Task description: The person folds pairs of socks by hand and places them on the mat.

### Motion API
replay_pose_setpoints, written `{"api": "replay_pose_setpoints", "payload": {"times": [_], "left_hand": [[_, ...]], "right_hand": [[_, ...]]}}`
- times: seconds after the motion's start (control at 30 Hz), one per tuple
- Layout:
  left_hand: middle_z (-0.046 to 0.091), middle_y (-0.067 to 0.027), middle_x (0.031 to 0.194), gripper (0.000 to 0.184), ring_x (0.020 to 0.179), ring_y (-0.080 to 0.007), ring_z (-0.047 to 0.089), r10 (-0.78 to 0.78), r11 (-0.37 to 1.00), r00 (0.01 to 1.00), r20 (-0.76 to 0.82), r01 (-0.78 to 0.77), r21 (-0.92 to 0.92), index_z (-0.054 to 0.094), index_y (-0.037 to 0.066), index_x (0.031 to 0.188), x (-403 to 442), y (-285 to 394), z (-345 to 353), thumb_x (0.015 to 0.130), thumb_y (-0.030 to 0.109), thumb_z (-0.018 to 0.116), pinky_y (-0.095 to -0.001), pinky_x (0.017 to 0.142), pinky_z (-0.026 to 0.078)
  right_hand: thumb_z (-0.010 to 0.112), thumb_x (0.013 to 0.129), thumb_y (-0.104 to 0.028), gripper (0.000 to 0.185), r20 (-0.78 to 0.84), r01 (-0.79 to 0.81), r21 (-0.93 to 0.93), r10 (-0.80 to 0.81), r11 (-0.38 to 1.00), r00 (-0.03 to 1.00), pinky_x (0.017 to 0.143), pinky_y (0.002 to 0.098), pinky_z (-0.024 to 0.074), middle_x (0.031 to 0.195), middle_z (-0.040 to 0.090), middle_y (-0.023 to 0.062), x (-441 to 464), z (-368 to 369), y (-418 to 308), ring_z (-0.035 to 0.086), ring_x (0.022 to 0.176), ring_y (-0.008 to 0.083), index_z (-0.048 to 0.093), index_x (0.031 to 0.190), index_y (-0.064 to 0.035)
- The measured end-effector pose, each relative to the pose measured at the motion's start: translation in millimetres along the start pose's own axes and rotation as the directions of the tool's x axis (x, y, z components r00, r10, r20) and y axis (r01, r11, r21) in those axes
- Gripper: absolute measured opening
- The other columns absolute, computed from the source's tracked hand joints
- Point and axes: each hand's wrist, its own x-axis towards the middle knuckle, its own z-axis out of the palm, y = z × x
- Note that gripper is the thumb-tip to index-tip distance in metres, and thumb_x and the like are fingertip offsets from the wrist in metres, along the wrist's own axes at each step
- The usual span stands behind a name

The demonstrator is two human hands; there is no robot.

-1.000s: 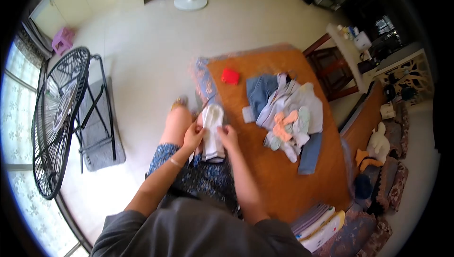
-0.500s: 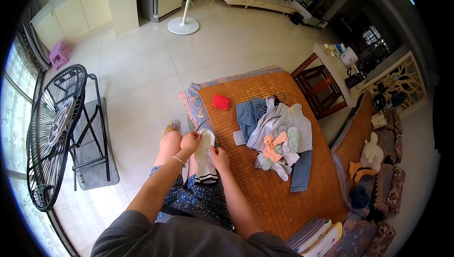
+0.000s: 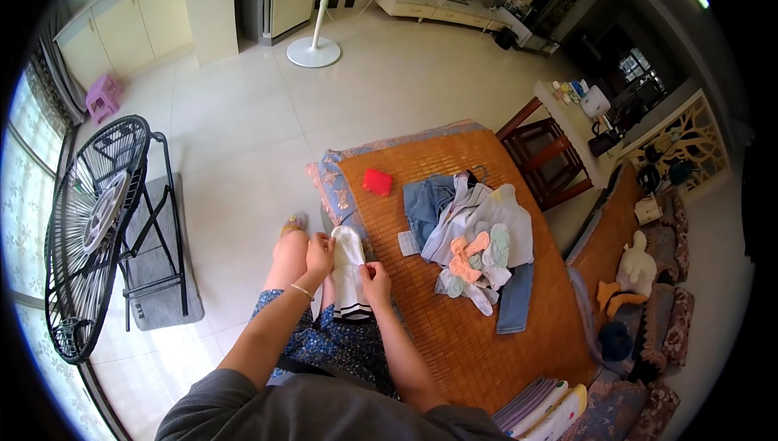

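Observation:
A white sock (image 3: 349, 269) with black stripes at its cuff lies over my lap, toe end pointing away from me. My left hand (image 3: 320, 253) is closed at the sock's left edge near the toe, its fingertips partly hidden. On the other side, my right hand (image 3: 375, 285) pinches the sock's right edge, thumb on top. To the right, a heap of clothes rests on the woven mat (image 3: 438, 344), with a pale grey garment (image 3: 466, 218), blue jeans (image 3: 515, 299), orange socks (image 3: 465, 259) and pale green socks (image 3: 497, 245).
A red pouch (image 3: 378, 182) sits near the mat's far left corner. Folded cloths (image 3: 539, 408) are stacked close on my right. On the left stand a black folding chair (image 3: 97, 222) and a grey floor mat (image 3: 166, 279). A white fan (image 3: 314, 52) stands ahead.
My left hand has shifted slightly left and down, and my right hand a little down. The sock's toe end shows more fully and lies straighter. The clothes heap is unchanged.

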Motion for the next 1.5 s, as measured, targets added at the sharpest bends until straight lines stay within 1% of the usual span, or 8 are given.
{"api": "replay_pose_setpoints", "payload": {"times": [0.07,0.13,0.2,0.5,0.77,1.23,1.4,1.5], "left_hand": [[0.060,-0.0142,0.086,0.010,0.084,-0.0339,0.057,0.534,0.830,0.835,-0.130,-0.489,0.267,0.060,0.005,0.088,-19.7,33.2,-15.7,0.081,0.011,0.062,-0.0412,0.076,0.047],[0.058,-0.0137,0.087,0.011,0.086,-0.0339,0.055,0.658,0.718,0.752,0.036,-0.641,0.271,0.060,0.005,0.089,-42.0,57.8,-30.2,0.078,0.007,0.061,-0.0416,0.077,0.046],[0.057,-0.0126,0.092,0.017,0.091,-0.0321,0.054,0.728,0.562,0.612,0.309,-0.791,0.244,0.058,0.005,0.095,-61.6,58.5,-36.1,0.078,0.006,0.059,-0.0421,0.080,0.044],[0.054,-0.0096,0.118,0.031,0.113,-0.0286,0.049,0.682,0.517,0.622,0.385,-0.782,0.349,0.055,0.005,0.113,-88.9,26.5,-28.8,0.084,0.015,0.054,-0.0403,0.096,0.037],[0.055,-0.0047,0.120,0.030,0.114,-0.0232,0.049,0.667,0.470,0.597,0.445,-0.801,0.370,0.056,0.010,0.114,-83.8,24.0,-36.5,0.086,0.019,0.053,-0.0382,0.095,0.035],[0.059,-0.0019,0.109,0.020,0.106,-0.0223,0.052,0.670,0.397,0.580,0.463,-0.807,0.437,0.064,0.014,0.103,-71.3,30.3,-31.7,0.084,0.018,0.058,-0.0391,0.085,0.038],[0.060,-0.0069,0.107,0.013,0.098,-0.0291,0.054,0.479,0.629,0.767,0.428,-0.640,0.442,0.068,0.016,0.090,-25.4,38.5,-10.7,0.079,0.020,0.062,-0.0431,0.080,0.043],[0.059,-0.0112,0.108,0.026,0.104,-0.0327,0.053,0.484,0.677,0.827,0.288,-0.562,0.475,0.063,0.016,0.106,-0.1,36.7,3.8,0.081,0.022,0.063,-0.0460,0.088,0.043]], "right_hand": [[0.064,0.085,-0.021,0.020,-0.044,0.090,-0.073,-0.093,0.993,0.995,0.071,0.0397,0.0475,0.084,0.062,0.0142,3.2,-7.5,-13.9,0.060,0.079,0.0307,0.060,0.091,-0.0026],[0.059,0.086,-0.013,0.011,-0.079,0.363,-0.225,-0.388,0.904,0.918,0.074,0.0426,0.0451,0.089,0.057,0.0153,-1.5,-25.0,-42.7,0.055,0.085,0.0350,0.058,0.092,-0.0040],[0.053,0.086,-0.006,0.009,-0.009,0.352,-0.200,-0.361,0.914,0.933,0.076,0.0430,0.0446,0.092,0.055,0.0161,-8.9,-27.6,-60.1,0.054,0.089,0.0362,0.057,0.094,-0.0038],[0.053,0.085,-0.007,0.021,0.083,0.449,-0.273,-0.444,0.851,0.892,0.083,0.0432,0.0445,0.101,0.056,0.0156,-38.7,-10.0,-36.6,0.054,0.096,0.0355,0.056,0.105,-0.0015],[0.055,0.085,-0.023,0.064,0.300,0.482,-0.429,-0.383,0.764,0.874,0.108,0.0451,0.0310,0.135,0.039,0.0278,-70.5,-13.9,-35.5,0.040,0.126,0.0397,0.033,0.136,0.0090],[0.059,0.082,-0.042,0.080,0.306,0.376,-0.588,-0.232,0.716,0.923,0.109,0.0508,0.0258,0.143,0.031,0.0291,-87.0,-10.9,-48.6,0.028,0.134,0.0436,0.032,0.137,0.0096],[0.057,0.084,-0.042,0.078,0.269,0.351,-0.527,-0.240,0.774,0.933,0.108,0.0514,0.0261,0.143,0.031,0.0291,-87.4,-12.8,-49.4,0.029,0.133,0.0444,0.032,0.137,0.0095],[0.056,0.087,-0.039,0.071,0.214,0.341,-0.481,-0.269,0.808,0.939,0.107,0.0504,0.0294,0.142,0.033,0.0298,-84.4,-12.5,-40.3,0.033,0.130,0.0455,0.034,0.137,0.0078]]}}
